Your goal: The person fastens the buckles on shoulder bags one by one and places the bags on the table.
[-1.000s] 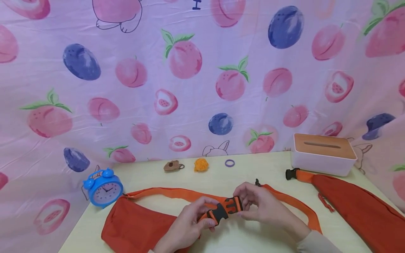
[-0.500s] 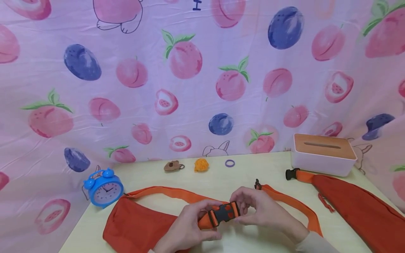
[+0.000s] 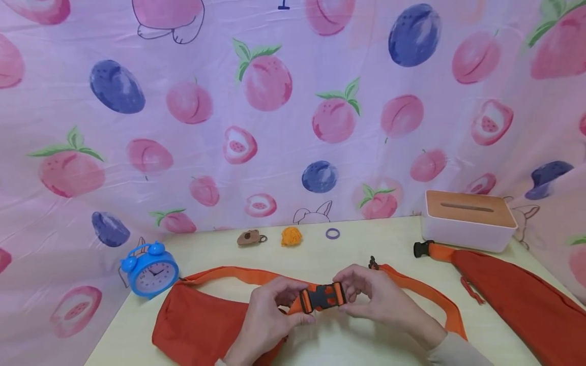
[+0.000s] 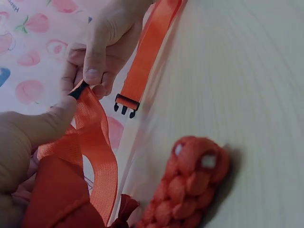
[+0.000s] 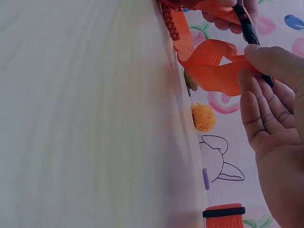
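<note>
A black side-release buckle (image 3: 322, 297) on orange webbing is held up between both hands, its two halves joined. My left hand (image 3: 265, 312) grips its left end with the strap, thumb in front. My right hand (image 3: 377, 300) pinches the right end between thumb and fingers. The orange strap (image 3: 238, 275) loops back to a rust-red waist bag (image 3: 197, 320) lying under the left forearm. In the left wrist view the braided red zipper pull (image 4: 183, 190) hangs close to the camera. The buckle shows edge-on in the right wrist view.
A second orange strap (image 3: 428, 292) with a black prong end lies beyond the right hand. Another red bag (image 3: 517, 295) is at the right, below a tissue box (image 3: 469, 223). A blue alarm clock (image 3: 151, 272), brown keyring (image 3: 249, 238), yellow ball (image 3: 291, 237) and purple ring (image 3: 332, 233) stand farther back.
The buckle halves, partly apart a second ago, have come together. Both hands have since raised the buckle slightly and levelled it, the left fingers shifting on its end.
</note>
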`<action>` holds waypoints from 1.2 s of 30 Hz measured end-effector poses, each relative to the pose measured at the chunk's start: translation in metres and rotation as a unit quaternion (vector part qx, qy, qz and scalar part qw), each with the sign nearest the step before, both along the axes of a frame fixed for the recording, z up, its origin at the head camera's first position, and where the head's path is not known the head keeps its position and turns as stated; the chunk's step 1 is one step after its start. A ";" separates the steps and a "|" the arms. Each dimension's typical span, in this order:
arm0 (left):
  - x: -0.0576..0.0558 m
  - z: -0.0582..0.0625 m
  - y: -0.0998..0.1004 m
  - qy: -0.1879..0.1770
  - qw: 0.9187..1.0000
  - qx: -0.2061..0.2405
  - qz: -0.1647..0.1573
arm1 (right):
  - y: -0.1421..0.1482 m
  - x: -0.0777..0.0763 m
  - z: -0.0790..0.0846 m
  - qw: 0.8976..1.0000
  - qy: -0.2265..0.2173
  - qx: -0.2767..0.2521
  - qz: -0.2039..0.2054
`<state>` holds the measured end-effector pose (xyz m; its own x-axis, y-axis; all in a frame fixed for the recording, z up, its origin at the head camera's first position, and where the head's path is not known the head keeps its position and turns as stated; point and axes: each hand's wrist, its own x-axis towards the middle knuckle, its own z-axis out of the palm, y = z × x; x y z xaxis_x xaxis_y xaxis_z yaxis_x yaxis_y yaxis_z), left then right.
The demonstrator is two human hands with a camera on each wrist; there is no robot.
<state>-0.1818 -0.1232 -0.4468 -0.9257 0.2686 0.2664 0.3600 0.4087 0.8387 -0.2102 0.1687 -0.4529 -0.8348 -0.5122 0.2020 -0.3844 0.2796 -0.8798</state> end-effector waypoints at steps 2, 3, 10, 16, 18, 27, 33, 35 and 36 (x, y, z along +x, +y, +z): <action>-0.001 0.000 0.000 0.003 1.000 0.001 -0.002 | 0.000 0.000 0.001 1.000 -0.006 0.002 -0.012; -0.001 0.001 0.000 0.006 1.000 0.000 -0.004 | 0.000 0.000 0.001 1.000 -0.004 0.001 -0.014; 0.001 0.001 -0.001 0.013 1.000 -0.025 -0.005 | -0.001 0.001 0.000 0.997 0.072 -0.003 -0.032; 0.000 0.001 -0.001 0.017 0.999 -0.029 -0.007 | -0.001 0.001 -0.002 0.992 0.123 -0.027 -0.009; 0.000 0.001 0.000 0.024 0.999 -0.027 -0.008 | -0.002 0.001 -0.002 0.991 0.129 -0.033 0.000; 0.001 0.003 0.001 0.048 0.998 -0.012 -0.024 | -0.001 0.003 -0.001 0.993 0.109 -0.051 0.011; 0.001 0.004 0.000 0.034 0.999 -0.009 -0.030 | -0.002 0.004 -0.001 0.994 0.096 -0.054 0.007; 0.001 0.005 0.000 0.032 0.999 -0.009 -0.031 | -0.002 0.004 -0.001 0.995 0.085 -0.055 0.004; 0.001 0.005 0.000 0.031 0.999 -0.009 -0.031 | -0.002 0.005 0.000 0.995 0.078 -0.054 0.001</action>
<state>-0.1807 -0.1232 -0.4423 -0.8890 0.3301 0.3175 0.4361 0.3983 0.8070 -0.2056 0.1666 -0.4530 -0.7879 -0.4816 0.3837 -0.5198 0.1862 -0.8337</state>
